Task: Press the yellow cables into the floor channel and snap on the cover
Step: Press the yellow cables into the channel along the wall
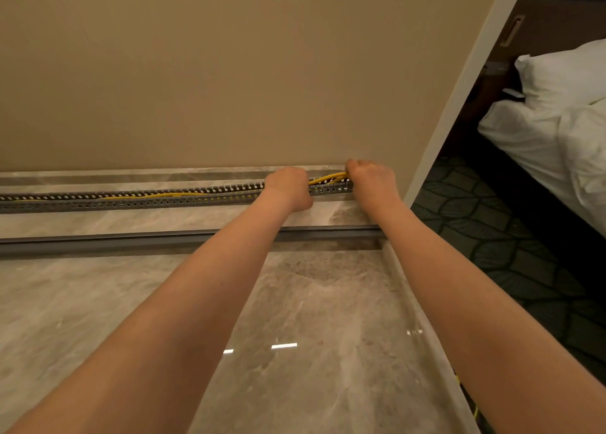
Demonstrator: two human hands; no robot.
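Head view | yellow cables [328,178] lie along the slotted floor channel [131,199], centre frame by the wall, right end still arching out | left hand [287,187] fisted on the channel, right hand [370,177] clenched on the cables | cables look light, springy: grip near the arch | cover [131,240] loose on the floor, looks rigid.

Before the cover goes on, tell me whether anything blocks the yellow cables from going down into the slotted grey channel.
Nothing visible does. The slotted grey plastic channel along the wall is open on top. The yellow cables rise out near its right end, between the left hand and right hand. The long grey cover strip lies apart on the marble floor.
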